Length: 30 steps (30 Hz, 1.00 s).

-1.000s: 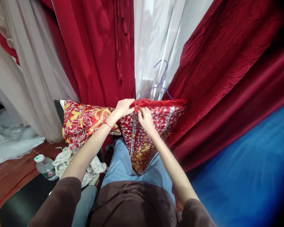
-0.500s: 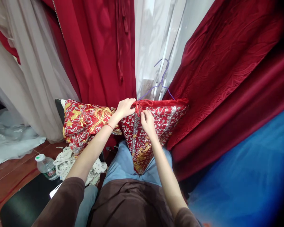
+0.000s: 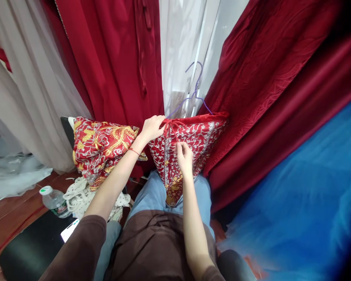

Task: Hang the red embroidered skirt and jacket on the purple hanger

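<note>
Red emb. garment is centre, in front of the person, top edge up under a purple hanger, lower end narrowing to btwn the blue-jeaned knees. L hand is mostly closed, fingers bent over garment's top L corner, thumb nr the knotted red cord. R hand is pinched, thumb + fingertip on a cord end, just below top edge; other fingers curled in. Open room btwn forearms, over garment front & lap. R side tight: garment's R corner is up against hanging dk red cloth. L side: 2nd emb. piece sits close, L forearm crossing its edge. Lower L, well apart from hands: bottle by edge of blk seat, phone partly under L sleeve.
</note>
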Available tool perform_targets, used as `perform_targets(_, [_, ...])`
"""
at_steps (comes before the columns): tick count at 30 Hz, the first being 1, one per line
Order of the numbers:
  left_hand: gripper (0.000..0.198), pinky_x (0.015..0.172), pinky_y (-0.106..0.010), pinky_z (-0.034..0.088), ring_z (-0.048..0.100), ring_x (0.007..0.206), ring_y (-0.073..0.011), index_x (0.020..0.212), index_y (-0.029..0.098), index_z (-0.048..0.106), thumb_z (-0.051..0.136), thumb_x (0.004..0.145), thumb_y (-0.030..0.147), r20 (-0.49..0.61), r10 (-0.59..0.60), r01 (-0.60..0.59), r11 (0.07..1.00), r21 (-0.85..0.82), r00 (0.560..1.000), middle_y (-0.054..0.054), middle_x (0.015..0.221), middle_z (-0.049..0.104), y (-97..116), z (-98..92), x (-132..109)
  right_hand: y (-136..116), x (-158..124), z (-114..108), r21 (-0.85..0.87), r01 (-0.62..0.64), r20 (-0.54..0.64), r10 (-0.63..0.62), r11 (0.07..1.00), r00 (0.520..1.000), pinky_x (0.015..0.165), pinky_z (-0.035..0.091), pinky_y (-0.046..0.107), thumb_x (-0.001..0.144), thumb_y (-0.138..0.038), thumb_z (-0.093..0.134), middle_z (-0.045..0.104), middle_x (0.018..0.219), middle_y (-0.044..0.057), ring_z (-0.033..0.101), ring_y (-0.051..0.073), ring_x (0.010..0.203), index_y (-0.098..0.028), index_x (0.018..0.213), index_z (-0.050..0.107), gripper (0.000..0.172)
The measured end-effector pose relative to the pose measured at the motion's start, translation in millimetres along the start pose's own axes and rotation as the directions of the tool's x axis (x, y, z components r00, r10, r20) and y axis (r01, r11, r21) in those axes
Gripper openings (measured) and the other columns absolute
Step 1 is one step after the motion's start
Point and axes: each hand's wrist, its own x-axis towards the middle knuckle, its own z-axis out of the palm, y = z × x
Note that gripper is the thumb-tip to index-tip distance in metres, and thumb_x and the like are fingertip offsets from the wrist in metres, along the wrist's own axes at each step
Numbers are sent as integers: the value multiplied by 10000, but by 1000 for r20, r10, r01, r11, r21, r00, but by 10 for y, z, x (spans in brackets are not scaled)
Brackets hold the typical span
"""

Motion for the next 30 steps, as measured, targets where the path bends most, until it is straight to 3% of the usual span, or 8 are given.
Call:
perform_targets(12, [376, 880, -341, 457, 617, 1110, -257, 1202, 185, 629, 359, 1024, 378, -33, -13, 13, 1000, -24, 999, -104, 1218, 695, -29, 26, -18, 69, -163, 64, -35, -38, 77, 40, 999, 996, 688, 421, 257, 949, -503, 452, 584, 699, -20, 532, 152, 669, -224, 769, 555, 348])
perform_targets(16, [410, 848, -322, 457, 632, 1081, -243, 1145, 201, 655, 306, 1039, 387, -31, -54, 53, 997, -55, 998, -93, 1166, 716, -63, 39, 20, 305, -285, 78, -227, -103, 77, 123, 968, 989, 698, 415, 263, 952, -432, 412, 581, 695, -16, 530, 156, 662, -225, 737, 533, 322])
perform_targets(18, [413, 830, -317, 457, 637, 1064, -241, 1117, 204, 665, 309, 1038, 397, -38, -78, 75, 995, -61, 996, -90, 1140, 723, -66, 45, 30, 482, -353, 30, -449, -248, 52, 302, 858, 952, 721, 425, 271, 955, -386, 402, 629, 745, 3, 574, 173, 715, -227, 764, 567, 298])
perform_targets(21, [392, 812, -312, 457, 639, 1054, -241, 1112, 204, 668, 338, 1029, 399, -63, -90, 87, 995, -58, 994, -90, 1132, 726, -48, 58, 29, 712, -428, -129, -674, -441, -47, 561, 593, 827, 753, 457, 315, 943, -317, 427, 693, 846, 78, 649, 230, 817, -212, 834, 637, 259])
perform_targets(24, [380, 793, -312, 456, 643, 1039, -243, 1101, 203, 672, 357, 1024, 402, -89, -96, 91, 994, -55, 991, -90, 1117, 729, -22, 73, 19, 781, -445, -321, -717, -488, -98, 621, 498, 778, 775, 485, 376, 891, -260, 509, 696, 892, 168, 679, 295, 863, -161, 879, 676, 194])
perform_targets(25, [383, 788, -314, 455, 645, 1033, -245, 1095, 202, 674, 357, 1025, 406, -93, -98, 93, 994, -56, 991, -91, 1112, 729, -15, 77, 16, 755, -436, -370, -721, -480, -97, 612, 500, 785, 788, 491, 383, 876, -246, 528, 694, 929, 182, 680, 300, 882, -151, 914, 679, 183])
perform_targets(27, [393, 784, -318, 453, 646, 1025, -248, 1094, 199, 675, 352, 1028, 411, -96, -97, 92, 994, -55, 991, -95, 1109, 729, -8, 87, 12, 628, -392, -420, -700, -405, -66, 512, 588, 857, 818, 502, 380, 868, -230, 533, 678, 1046, 190, 672, 279, 907, -146, 1020, 667, 219])
perform_targets(30, [404, 782, -315, 447, 645, 1029, -249, 1118, 194, 669, 339, 1036, 413, -97, -83, 80, 996, -38, 992, -102, 1119, 724, -21, 100, 6, 296, -223, -344, -549, -115, -1, 136, 828, 991, 836, 520, 370, 909, -254, 471, 643, 1140, 158, 646, 234, 898, -168, 1145, 625, 294])
